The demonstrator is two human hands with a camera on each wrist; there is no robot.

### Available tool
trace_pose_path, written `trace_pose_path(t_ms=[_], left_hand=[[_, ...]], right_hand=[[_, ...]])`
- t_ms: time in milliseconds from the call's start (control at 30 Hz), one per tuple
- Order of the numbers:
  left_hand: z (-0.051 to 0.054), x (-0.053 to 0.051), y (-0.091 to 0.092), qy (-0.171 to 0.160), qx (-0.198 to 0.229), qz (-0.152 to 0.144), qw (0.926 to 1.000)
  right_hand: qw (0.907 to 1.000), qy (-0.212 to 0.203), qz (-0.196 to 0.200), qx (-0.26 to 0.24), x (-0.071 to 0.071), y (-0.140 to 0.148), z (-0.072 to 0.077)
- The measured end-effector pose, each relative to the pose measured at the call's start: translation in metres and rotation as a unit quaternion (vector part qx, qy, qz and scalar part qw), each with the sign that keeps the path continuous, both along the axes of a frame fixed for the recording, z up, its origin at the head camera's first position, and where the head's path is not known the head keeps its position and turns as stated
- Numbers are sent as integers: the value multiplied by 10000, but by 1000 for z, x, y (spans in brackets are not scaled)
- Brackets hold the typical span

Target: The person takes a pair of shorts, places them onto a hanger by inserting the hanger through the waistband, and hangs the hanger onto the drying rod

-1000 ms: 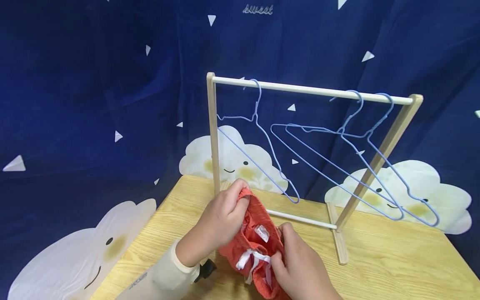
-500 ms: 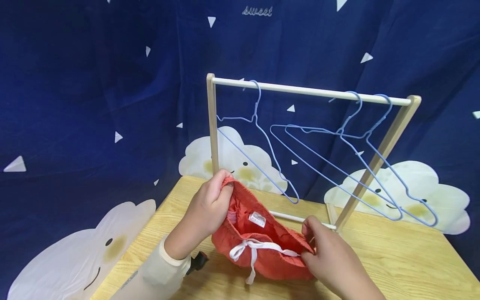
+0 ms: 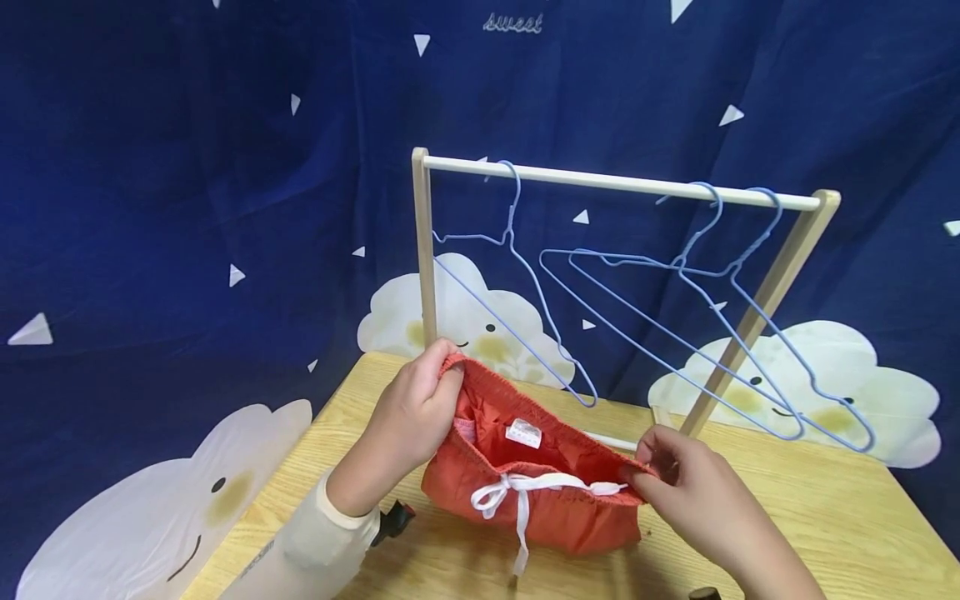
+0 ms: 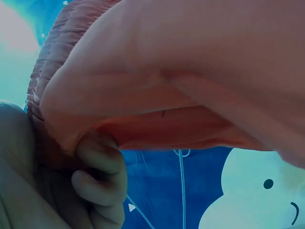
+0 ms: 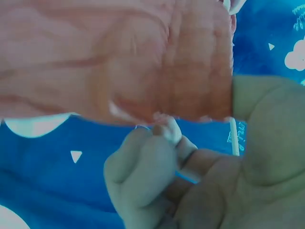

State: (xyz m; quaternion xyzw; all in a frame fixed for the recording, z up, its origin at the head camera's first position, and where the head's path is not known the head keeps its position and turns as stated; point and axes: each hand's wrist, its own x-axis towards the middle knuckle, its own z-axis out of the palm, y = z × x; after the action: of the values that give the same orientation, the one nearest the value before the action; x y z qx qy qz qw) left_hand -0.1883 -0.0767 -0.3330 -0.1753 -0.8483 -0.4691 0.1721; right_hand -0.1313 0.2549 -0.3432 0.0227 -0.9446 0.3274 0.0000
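A pair of red drawstring shorts (image 3: 540, 525) is spread between my hands in the head view, its waist opening facing up. A white drawstring (image 3: 549, 481) is tied in a bow at the front, and a white label (image 3: 523, 432) shows inside. My left hand (image 3: 408, 421) grips the waistband's left end, and in the left wrist view its fingers curl under the cloth (image 4: 119, 81). At the other end my right hand (image 3: 697, 479) pinches the waistband; the right wrist view shows the thumb against the cloth (image 5: 119, 62). The shorts' lower part is mostly out of sight.
Behind the shorts stands a small wooden rack (image 3: 600, 177) on a wooden table (image 3: 810, 517). One blue wire hanger (image 3: 536, 271) hangs at its left, two more hangers (image 3: 693, 279) at its right. A dark blue cloud-print curtain (image 3: 187, 167) encloses the table.
The shorts went from bunched to stretched wide. My right hand moved to the right with its end of the waistband; my left hand shifted left and slightly up.
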Motion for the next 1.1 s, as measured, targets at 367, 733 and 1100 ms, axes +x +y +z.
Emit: trace_pose_path(t_ms=[367, 733, 1100], left_hand=[[5, -3, -5, -7, -717, 391, 9967], [6, -4, -7, -202, -1506, 596, 9866], [6, -8, -12, -209, -1127, 405, 9926]], right_hand=[[9855, 479, -243, -1612, -3, 8, 3], [9776, 1050, -182, -1813, -7, 13, 2], [9728, 952, 277, -2096, -7, 18, 3]])
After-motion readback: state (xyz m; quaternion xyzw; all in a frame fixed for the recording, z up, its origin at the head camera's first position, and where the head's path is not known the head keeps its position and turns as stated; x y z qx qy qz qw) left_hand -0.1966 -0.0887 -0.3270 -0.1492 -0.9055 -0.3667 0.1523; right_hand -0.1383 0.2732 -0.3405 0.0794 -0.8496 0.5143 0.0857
